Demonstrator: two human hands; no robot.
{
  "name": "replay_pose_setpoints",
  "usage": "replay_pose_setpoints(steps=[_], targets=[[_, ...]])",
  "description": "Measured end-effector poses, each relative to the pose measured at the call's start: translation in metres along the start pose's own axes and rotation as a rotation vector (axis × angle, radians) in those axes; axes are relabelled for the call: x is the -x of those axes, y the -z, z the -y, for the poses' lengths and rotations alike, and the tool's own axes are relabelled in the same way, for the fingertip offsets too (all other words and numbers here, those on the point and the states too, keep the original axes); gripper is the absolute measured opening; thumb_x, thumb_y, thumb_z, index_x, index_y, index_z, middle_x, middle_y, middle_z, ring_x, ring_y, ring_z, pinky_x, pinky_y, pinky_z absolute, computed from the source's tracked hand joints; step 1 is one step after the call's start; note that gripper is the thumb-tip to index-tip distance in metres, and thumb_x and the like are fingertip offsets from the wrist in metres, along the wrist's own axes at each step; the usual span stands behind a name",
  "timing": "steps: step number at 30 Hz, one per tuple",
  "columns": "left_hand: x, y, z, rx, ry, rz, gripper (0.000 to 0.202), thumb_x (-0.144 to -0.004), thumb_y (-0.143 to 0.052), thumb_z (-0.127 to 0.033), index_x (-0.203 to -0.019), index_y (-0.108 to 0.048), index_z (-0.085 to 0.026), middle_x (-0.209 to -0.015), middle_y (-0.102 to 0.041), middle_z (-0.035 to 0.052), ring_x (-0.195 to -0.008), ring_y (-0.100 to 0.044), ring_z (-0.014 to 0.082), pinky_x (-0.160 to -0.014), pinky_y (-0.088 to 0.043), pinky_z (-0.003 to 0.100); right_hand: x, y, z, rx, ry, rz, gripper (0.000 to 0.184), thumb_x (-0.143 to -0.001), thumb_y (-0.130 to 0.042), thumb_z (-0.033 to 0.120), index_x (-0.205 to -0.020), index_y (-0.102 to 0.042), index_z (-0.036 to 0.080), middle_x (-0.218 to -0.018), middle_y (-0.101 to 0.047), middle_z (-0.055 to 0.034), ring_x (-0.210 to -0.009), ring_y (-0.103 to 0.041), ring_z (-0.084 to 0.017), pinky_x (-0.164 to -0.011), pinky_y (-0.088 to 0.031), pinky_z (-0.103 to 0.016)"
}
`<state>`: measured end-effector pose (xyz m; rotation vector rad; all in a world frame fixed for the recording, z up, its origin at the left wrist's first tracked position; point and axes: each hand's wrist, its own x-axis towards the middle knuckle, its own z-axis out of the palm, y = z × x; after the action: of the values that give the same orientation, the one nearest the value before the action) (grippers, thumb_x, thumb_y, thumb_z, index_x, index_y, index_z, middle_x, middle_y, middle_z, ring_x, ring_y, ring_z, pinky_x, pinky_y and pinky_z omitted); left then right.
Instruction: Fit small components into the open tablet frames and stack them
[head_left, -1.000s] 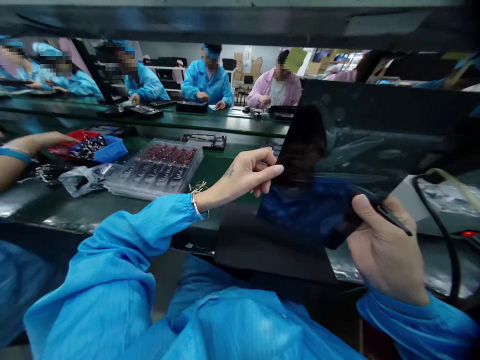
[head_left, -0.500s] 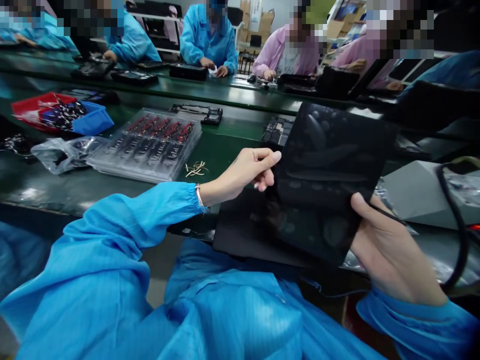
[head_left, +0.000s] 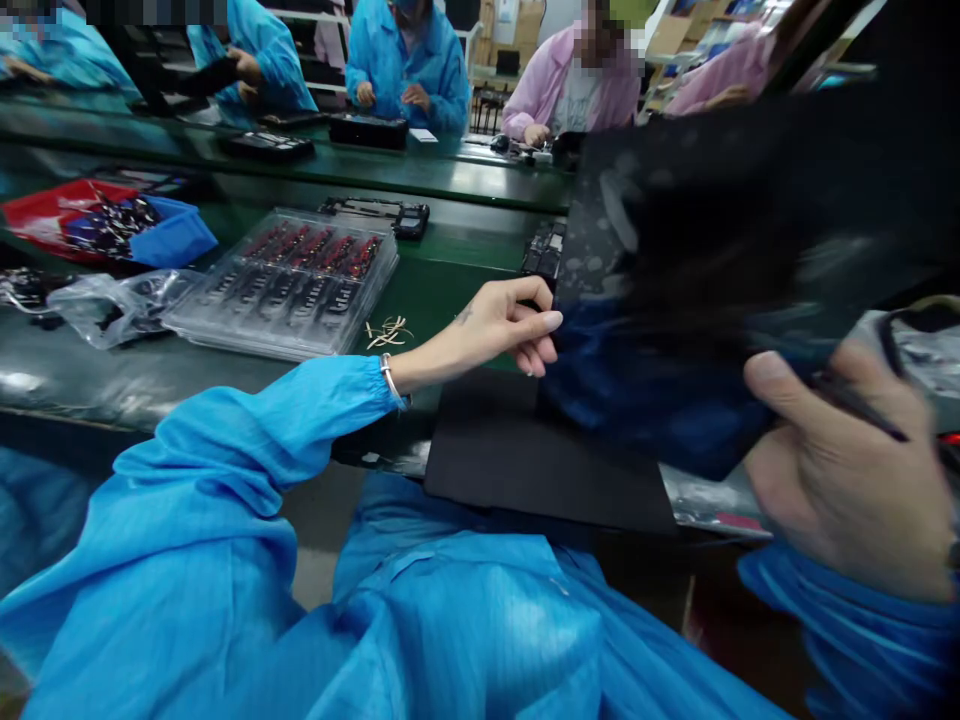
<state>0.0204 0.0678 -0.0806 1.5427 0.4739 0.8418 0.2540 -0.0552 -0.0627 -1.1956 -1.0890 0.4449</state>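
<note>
I hold a glossy black panel [head_left: 720,260] up in front of me with both hands; it is tilted and reflects my blue sleeves. My left hand [head_left: 502,330] pinches its left edge between thumb and fingers. My right hand [head_left: 847,470] grips its lower right corner, thumb on the front, and also holds a thin dark stick-like tool [head_left: 862,410]. Under the panel a flat black mat [head_left: 525,460] lies at the near edge of the green bench [head_left: 450,290].
A clear blister tray [head_left: 285,285] of small red and black parts lies left of centre, with a plastic bag [head_left: 120,305] and red and blue bins [head_left: 105,225] beyond it. Thick black cable [head_left: 911,320] hangs at right. Several people in blue and pink coats work at the far bench.
The panel has been lifted closer to the camera and tilted, now filling the upper right. My right hand has come nearer with it. My left hand keeps its pinch on the edge.
</note>
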Motion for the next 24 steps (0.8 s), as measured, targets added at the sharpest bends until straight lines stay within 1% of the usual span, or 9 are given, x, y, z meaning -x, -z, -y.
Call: replay_pose_setpoints(steps=[2,4,7,10,12,14,17,21,24], targets=[[-0.010,0.010,0.002,-0.045,-0.071,0.065,0.050,-0.081,-0.085,-0.054,-0.094,-0.054,-0.016,-0.080,-0.077,0.0058,-0.070,-0.077,0.0191,-0.065,-0.062,0.028,0.002,0.004,0.009,0.302,0.384,0.035,0.020,-0.085,-0.082,0.028,-0.105,-0.082,0.028,-0.098,-0.079,-0.0004,-0.105,-0.075,-0.024,-0.113,-0.055,-0.042],[-0.021,0.017,0.007,-0.126,-0.133,0.056,0.045,-0.080,-0.086,-0.049,-0.093,-0.060,-0.015,-0.087,-0.077,0.0082,-0.081,-0.077,0.0207,-0.076,-0.062,0.031,0.011,0.007,0.013,0.530,0.685,0.203,0.032,-0.095,-0.073,0.024,-0.126,-0.076,0.030,-0.106,-0.080,-0.0012,-0.098,-0.078,-0.022,-0.099,-0.062,-0.036],[-0.031,0.023,0.025,-0.222,-0.169,0.027,0.044,-0.077,-0.087,-0.048,-0.091,-0.065,-0.013,-0.098,-0.077,0.0105,-0.095,-0.074,0.0209,-0.087,-0.058,0.031,0.032,0.007,0.005,0.604,0.973,0.504,0.049,-0.104,-0.053,0.015,-0.152,-0.057,0.027,-0.140,-0.069,-0.0060,-0.125,-0.070,-0.023,-0.105,-0.061,-0.035],[-0.025,0.036,0.044,-0.253,-0.111,0.104,0.055,-0.075,-0.085,-0.049,-0.112,-0.065,-0.013,-0.103,-0.077,0.0120,-0.096,-0.074,0.0225,-0.086,-0.056,0.032,0.051,0.009,-0.017,0.637,1.133,0.625,0.052,-0.104,-0.046,0.006,-0.155,-0.050,0.010,-0.144,-0.063,-0.0182,-0.140,-0.058,-0.027,-0.116,-0.053,-0.044],[-0.012,0.053,0.048,-0.459,-0.009,0.084,0.055,-0.080,-0.078,-0.049,-0.119,-0.064,-0.013,-0.096,-0.077,0.0099,-0.087,-0.074,0.0212,-0.082,-0.054,0.031,0.060,0.012,-0.029,0.681,1.141,0.641,0.049,-0.102,-0.047,0.002,-0.151,-0.054,0.004,-0.140,-0.065,-0.0223,-0.140,-0.058,-0.029,-0.117,-0.053,-0.046],[0.007,0.071,0.045,-0.788,0.150,0.032,0.045,-0.089,-0.064,-0.051,-0.114,-0.068,-0.014,-0.088,-0.075,0.0067,-0.077,-0.071,0.0195,-0.078,-0.051,0.031,0.067,0.016,-0.037,0.726,1.103,0.648,0.044,-0.101,-0.048,0.002,-0.143,-0.060,0.003,-0.139,-0.065,-0.0223,-0.140,-0.058,-0.029,-0.116,-0.053,-0.046],[0.042,0.088,0.037,-1.080,0.296,0.050,0.048,-0.099,-0.046,-0.056,-0.109,-0.074,-0.018,-0.098,-0.074,0.0081,-0.089,-0.070,0.0236,-0.086,-0.050,0.034,0.076,0.017,-0.039,0.787,1.063,0.689,0.038,-0.101,-0.048,0.004,-0.134,-0.067,0.007,-0.138,-0.067,-0.0191,-0.134,-0.063,-0.029,-0.113,-0.056,-0.045],[0.084,0.081,0.044,-1.093,0.258,0.069,0.055,-0.101,-0.040,-0.061,-0.128,-0.069,-0.023,-0.126,-0.066,0.0109,-0.119,-0.061,0.0291,-0.108,-0.046,0.043,0.084,0.011,-0.044,0.785,1.012,0.783,0.038,-0.103,-0.047,0.006,-0.132,-0.069,0.011,-0.139,-0.067,-0.0169,-0.129,-0.066,-0.030,-0.106,-0.061,-0.046],[0.102,0.067,0.053,-1.081,0.313,-0.010,0.058,-0.100,-0.040,-0.064,-0.139,-0.059,-0.025,-0.145,-0.056,0.0123,-0.135,-0.049,0.0335,-0.118,-0.038,0.054,0.088,0.008,-0.054,0.711,0.986,0.801,0.031,-0.104,-0.058,0.019,-0.131,-0.070,0.012,-0.138,-0.068,-0.0165,-0.130,-0.066,-0.030,-0.107,-0.060,-0.049]])
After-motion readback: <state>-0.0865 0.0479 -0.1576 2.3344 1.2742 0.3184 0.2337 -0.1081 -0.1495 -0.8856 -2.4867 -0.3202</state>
